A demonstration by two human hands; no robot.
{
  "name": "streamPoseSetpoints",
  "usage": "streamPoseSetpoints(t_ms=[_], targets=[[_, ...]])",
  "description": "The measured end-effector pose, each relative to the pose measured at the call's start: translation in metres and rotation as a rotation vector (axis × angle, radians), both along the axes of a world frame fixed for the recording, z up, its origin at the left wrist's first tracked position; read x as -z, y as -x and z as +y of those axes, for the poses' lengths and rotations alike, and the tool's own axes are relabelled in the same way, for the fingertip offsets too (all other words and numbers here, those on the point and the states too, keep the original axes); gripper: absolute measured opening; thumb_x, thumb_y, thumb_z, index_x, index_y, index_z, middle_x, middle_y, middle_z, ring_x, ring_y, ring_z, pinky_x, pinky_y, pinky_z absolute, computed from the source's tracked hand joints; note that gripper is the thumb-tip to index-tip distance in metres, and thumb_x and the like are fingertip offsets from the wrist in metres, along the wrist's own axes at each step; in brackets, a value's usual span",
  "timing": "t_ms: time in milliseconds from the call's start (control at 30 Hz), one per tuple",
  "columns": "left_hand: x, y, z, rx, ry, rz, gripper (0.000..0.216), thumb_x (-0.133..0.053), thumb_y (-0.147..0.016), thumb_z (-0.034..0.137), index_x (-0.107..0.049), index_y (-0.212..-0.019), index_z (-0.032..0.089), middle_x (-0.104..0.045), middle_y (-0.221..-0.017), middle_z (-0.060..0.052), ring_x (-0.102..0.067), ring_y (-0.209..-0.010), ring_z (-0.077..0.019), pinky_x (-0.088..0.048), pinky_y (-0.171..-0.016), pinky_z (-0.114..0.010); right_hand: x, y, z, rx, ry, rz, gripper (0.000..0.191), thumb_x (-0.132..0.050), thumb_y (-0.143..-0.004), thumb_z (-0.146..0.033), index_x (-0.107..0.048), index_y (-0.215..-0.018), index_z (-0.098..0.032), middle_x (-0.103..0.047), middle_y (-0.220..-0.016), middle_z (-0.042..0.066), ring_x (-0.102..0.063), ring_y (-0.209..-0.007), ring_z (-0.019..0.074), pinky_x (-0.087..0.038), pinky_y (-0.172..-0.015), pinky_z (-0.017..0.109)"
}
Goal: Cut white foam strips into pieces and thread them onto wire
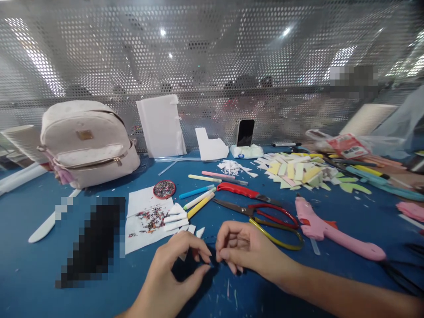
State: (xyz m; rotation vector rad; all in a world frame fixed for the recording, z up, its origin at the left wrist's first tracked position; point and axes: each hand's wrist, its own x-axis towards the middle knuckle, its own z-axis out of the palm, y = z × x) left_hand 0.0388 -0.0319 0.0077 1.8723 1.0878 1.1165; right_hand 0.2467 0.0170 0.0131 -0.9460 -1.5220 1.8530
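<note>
My left hand (174,267) is curled above the blue table, thumb and fingertips almost meeting. Close beside it, my right hand (247,247) has its fingers bent in and the thumb against them. Whatever either hand pinches, if anything, is too small or hidden to make out. White foam strips (175,223) lie just beyond the left hand, partly covered by it. Scissors (251,211) with red and yellow handles lie behind the right hand, near a red-handled utility knife (240,191). Blue, green and yellow marker pens (200,204) rest in front of both hands.
A paper sheet (135,203) with dark bits and a small round red dish (164,189) lie left. A pink glue gun (341,234) lies right, foam pieces (298,170) behind it. A pale backpack (88,150) and a phone (245,132) stand along the back.
</note>
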Motion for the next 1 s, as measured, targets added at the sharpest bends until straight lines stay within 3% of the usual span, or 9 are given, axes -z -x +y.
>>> streamPoseSetpoints(t_ms=[200,367,500,1000], targets=[[0.0,-0.0035,0.0022,-0.04,0.019,-0.006,0.022,-0.061,-0.08,0.005,-0.068,-0.089,0.023,-0.071,-0.081,0.003,-0.064,-0.073,-0.0125,-0.049,-0.068,-0.021,0.0037,-0.0018,-0.0024,0.012,-0.036,0.012,0.036,-0.084,-0.073,-0.043,-0.063,-0.077,-0.015,-0.06,-0.064,-0.002,-0.054,-0.051,0.0081,-0.038,-0.047,0.019],[0.0,-0.0044,0.0005,-0.023,0.036,0.008,0.018,-0.062,-0.08,0.006,-0.069,-0.085,0.023,-0.071,-0.082,0.002,-0.064,-0.074,-0.0129,-0.049,-0.069,-0.021,0.0012,-0.0037,-0.0051,-0.004,-0.226,0.046,0.026,-0.081,-0.079,-0.037,-0.067,-0.075,-0.015,-0.059,-0.078,0.0,-0.053,-0.066,0.0099,-0.04,-0.06,0.022],[-0.0006,-0.0058,0.0009,-0.027,0.068,0.014,0.018,-0.064,-0.081,0.007,-0.069,-0.086,0.024,-0.072,-0.082,0.003,-0.064,-0.075,-0.0134,-0.049,-0.07,-0.022,-0.0027,-0.0037,-0.0069,-0.011,-0.329,0.003,0.024,-0.08,-0.08,-0.036,-0.07,-0.074,-0.015,-0.057,-0.079,-0.001,-0.049,-0.065,0.0097,-0.034,-0.057,0.022],[-0.0019,-0.0059,-0.0006,-0.025,0.042,0.024,0.015,-0.066,-0.08,0.009,-0.07,-0.087,0.023,-0.072,-0.08,0.0,-0.066,-0.075,-0.0165,-0.051,-0.07,-0.025,-0.0036,-0.001,-0.0086,-0.004,-0.339,-0.062,0.03,-0.082,-0.077,-0.043,-0.07,-0.075,-0.015,-0.056,-0.08,-0.001,-0.047,-0.062,0.0097,-0.034,-0.056,0.023]])
